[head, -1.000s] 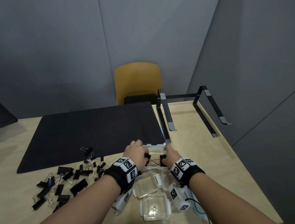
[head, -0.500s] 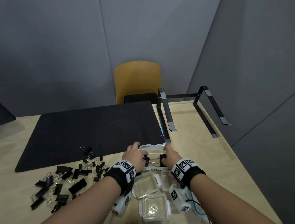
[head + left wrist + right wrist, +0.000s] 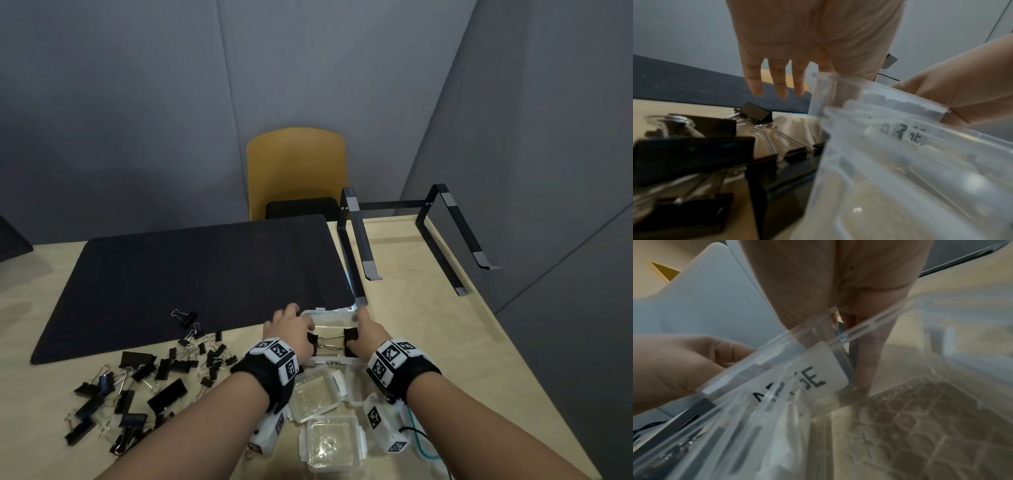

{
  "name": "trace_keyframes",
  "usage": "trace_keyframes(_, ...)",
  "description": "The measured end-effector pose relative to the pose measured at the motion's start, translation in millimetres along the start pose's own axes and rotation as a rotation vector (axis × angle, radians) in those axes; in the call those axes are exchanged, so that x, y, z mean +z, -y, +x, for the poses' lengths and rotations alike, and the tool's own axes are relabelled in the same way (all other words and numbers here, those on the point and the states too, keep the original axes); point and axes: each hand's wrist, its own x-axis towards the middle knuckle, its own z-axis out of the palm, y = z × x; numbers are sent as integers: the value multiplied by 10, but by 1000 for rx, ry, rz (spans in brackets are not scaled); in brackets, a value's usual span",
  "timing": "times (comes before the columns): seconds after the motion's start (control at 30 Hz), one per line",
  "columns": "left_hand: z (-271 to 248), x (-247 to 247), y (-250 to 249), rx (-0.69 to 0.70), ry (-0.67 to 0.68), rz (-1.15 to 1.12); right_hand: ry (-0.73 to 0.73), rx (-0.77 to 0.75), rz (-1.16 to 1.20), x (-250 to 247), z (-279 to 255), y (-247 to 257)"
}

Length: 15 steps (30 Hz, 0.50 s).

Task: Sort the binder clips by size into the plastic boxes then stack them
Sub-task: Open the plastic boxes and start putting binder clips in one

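Observation:
A clear plastic box [image 3: 327, 314] labelled LARGE [image 3: 797, 382] stands at the near edge of the black mat. It holds large black binder clips [image 3: 329, 341]. My left hand [image 3: 291, 329] grips its left end, with three fingers [image 3: 781, 78] hanging straight beside the wall. On the right end, my right hand [image 3: 366, 334] pinches the wall [image 3: 840, 331] between thumb and fingers. Loose black clips [image 3: 164, 373] of mixed sizes lie on the table to the left. Two smaller clear boxes [image 3: 317, 394] [image 3: 332, 445] sit just behind my wrists.
The black mat [image 3: 191, 270] covers the table's middle. A black metal stand [image 3: 359, 246] rises right of it, its foot close to the box's far corner. A yellow chair [image 3: 296, 168] stands beyond the table. One clip [image 3: 186, 317] lies on the mat.
My hands have slid slightly apart toward the box's two ends, so more of its inside and the clips shows. The box stays at the mat's edge.

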Motion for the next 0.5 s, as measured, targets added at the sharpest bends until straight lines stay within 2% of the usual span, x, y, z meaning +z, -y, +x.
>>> trace_keyframes(0.13, -38, 10, 32, 39, -54, -29, 17, 7, 1, -15, 17, 6)
trace_keyframes(0.3, -142, -8, 170, 97, -91, -186, 38, 2, -20, -93, -8, 2)
trace_keyframes(0.43, -269, -73, 366, 107, -180, -317, -91, -33, -23, -132, -128, 17)
trace_keyframes(0.5, -352, -114, 484, 78, -238, -372, -179, -97, -38, -137, -219, 53)
